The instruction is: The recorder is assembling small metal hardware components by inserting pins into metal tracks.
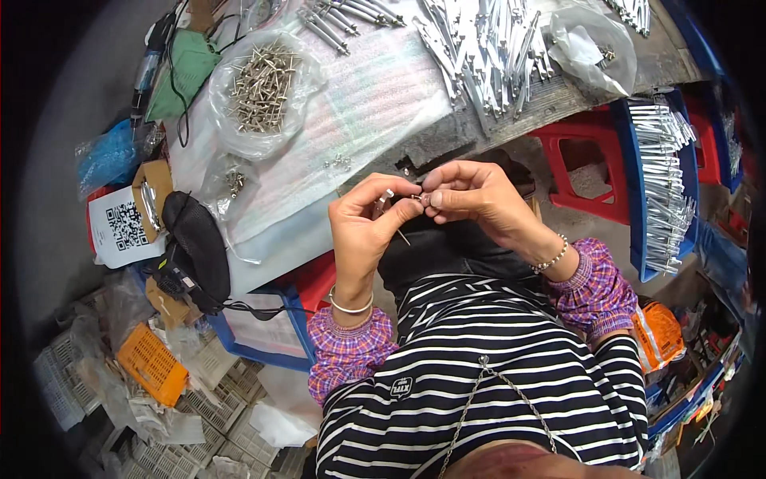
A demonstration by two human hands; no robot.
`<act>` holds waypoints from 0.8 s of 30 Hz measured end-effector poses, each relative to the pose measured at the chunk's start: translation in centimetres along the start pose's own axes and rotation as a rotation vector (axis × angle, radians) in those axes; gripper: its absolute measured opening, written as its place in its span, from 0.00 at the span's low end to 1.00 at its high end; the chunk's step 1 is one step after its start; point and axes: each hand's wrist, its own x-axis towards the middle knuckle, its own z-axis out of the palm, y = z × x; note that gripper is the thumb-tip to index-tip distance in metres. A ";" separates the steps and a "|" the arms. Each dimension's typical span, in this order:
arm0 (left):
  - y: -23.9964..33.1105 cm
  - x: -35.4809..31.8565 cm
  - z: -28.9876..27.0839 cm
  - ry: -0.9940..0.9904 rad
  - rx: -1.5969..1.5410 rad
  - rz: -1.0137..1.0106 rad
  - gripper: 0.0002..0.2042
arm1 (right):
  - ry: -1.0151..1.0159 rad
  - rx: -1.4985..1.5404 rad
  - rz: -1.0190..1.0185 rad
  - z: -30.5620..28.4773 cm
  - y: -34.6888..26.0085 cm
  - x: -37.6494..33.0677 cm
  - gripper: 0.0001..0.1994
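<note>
Both hands were found just off the near edge of the workbench (550,108), in front of the wearer's body. The left hand (369,211) was closed in a pinch, thumb and forefinger gripping a small metal part (423,198); a silver metal piece (386,196) also showed between its fingers, and a thin rod (404,237) projected below the palm. The right hand (475,199) was likewise closed, its thumb and fingertips gripping the same part from the opposite side. The part's exact form was too small and too covered to establish. A white foam sheet (367,96) covered the left portion of the workbench. On it stood an open clear bag (305,84) containing a heap of metal pins (267,84), with a smaller clear bag (215,180) of metal pieces just beside it, toward the workbench's near side. Tiny loose pieces (339,161) lay on the sheet near the workbench's near edge. Long silver strips (487,56) were heaped in the middle of the workbench, and a further clear bag (618,68) lay to their right on its surface. A black pouch (195,251) rested at the workbench's left edge. Beyond its near edge, on the right, stood a red stool (562,168) and, farther right, a blue bin (689,172) filled with silver parts (662,184) laid in a stack.
</note>
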 end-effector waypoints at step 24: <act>0.3 0.5 1.1 -0.104 0.309 0.125 0.07 | -0.017 -0.045 -0.059 -1.3 0.7 0.1 0.12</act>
